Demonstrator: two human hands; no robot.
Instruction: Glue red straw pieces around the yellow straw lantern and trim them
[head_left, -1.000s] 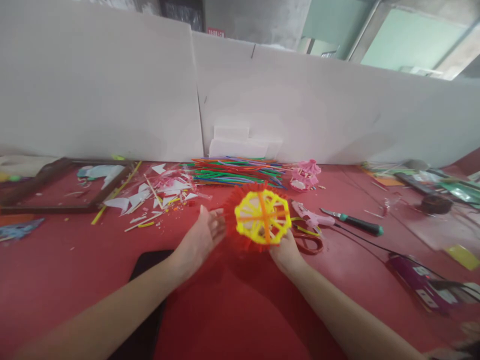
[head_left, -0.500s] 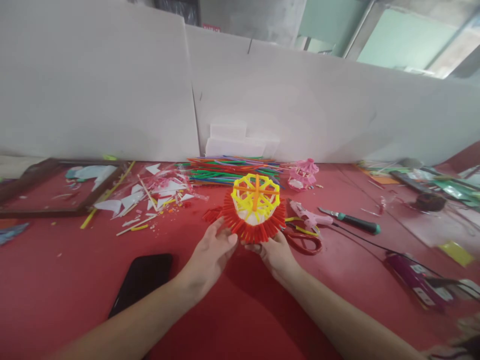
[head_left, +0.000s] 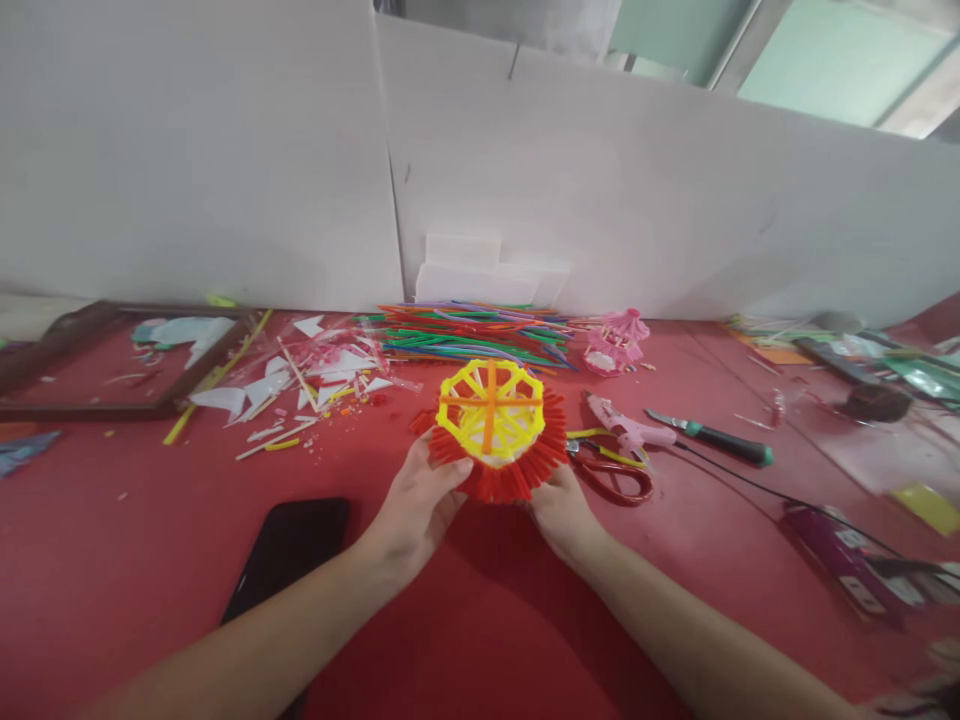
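A round straw craft (head_left: 496, 428) with a yellow lattice top, an orange cross and a fringe of red straw pieces is held just above the red table (head_left: 150, 530). My left hand (head_left: 420, 505) grips its left lower edge with fingers curled on the fringe. My right hand (head_left: 559, 510) cups its right underside, fingers closed under the fringe. The yellow top faces up and slightly towards me.
A black phone (head_left: 289, 550) lies by my left forearm. Red-handled scissors (head_left: 615, 478), a pink glue gun (head_left: 626, 428) and a green-handled knife (head_left: 712, 438) lie to the right. Coloured straws (head_left: 472, 335) are piled behind, paper scraps (head_left: 300, 385) and a wooden frame (head_left: 97, 360) to the left.
My left hand came in from open beside the craft to gripping its edge. The craft turned from facing me to lying flatter with the yellow top up, and shifted slightly left.
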